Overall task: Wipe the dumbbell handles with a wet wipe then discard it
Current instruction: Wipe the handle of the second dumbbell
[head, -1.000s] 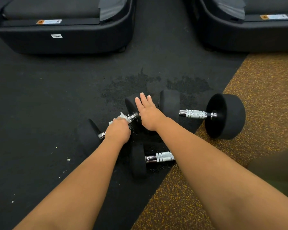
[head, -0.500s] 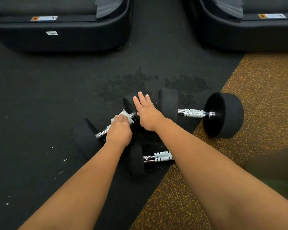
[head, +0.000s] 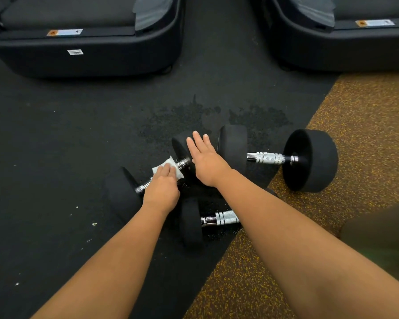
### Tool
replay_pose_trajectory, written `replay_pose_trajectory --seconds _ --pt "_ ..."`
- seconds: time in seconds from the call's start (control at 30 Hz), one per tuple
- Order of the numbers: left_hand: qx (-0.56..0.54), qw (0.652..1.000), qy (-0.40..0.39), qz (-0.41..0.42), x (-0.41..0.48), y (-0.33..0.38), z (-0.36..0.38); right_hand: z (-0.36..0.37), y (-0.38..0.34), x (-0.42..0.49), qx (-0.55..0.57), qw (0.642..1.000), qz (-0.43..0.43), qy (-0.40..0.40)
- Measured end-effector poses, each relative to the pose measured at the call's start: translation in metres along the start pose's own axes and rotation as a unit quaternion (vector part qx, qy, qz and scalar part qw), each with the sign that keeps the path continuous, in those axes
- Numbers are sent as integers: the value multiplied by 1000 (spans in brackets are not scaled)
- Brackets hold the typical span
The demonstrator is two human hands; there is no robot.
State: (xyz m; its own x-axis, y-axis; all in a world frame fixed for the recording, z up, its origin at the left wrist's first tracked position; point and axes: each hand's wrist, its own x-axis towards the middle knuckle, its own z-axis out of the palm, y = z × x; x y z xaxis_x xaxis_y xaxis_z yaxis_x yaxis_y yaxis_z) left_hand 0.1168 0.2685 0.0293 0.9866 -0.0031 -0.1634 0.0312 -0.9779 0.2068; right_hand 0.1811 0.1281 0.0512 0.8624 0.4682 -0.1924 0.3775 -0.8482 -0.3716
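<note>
Your left hand [head: 162, 189] presses the wipe [head: 168, 167] around the handle [head: 161, 178], right hand [head: 207, 162] flat, fingers spread, on the 1 o'clock head [head: 182, 146]; if that brace slips, the dumbbell likely rolls.

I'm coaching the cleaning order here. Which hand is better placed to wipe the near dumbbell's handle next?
Probably the left hand: it already presses the wipe on the far-left handle, and the near dumbbell's handle lies just below it. The right hand lies flat and open on a weight head, steadying it.

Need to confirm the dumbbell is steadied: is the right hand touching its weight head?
Touching. The head view shows the right hand lying flat on the weight head, no gap visible.
</note>
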Motion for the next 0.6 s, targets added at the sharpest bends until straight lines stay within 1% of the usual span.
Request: replay_pose_trajectory --seconds 0.1,0.23,0.37,0.47,0.6 --pt "9 1000 -5 0 5 2 3 -1 -1 -2 -11 1000 3 -8" --pt "-23 999 -39 -11 20 12 -5 -3 -2 -2 -19 999 8 -25" --pt "-18 998 -61 13 28 18 -10 -4 -1 -3 -30 999 4 -35" --pt "-13 998 -44 45 17 14 -6 -6 -1 -3 -32 999 5 -42" --pt "-53 998 38 -18 4 2 1 -5 -1 -2 -29 999 3 -39"
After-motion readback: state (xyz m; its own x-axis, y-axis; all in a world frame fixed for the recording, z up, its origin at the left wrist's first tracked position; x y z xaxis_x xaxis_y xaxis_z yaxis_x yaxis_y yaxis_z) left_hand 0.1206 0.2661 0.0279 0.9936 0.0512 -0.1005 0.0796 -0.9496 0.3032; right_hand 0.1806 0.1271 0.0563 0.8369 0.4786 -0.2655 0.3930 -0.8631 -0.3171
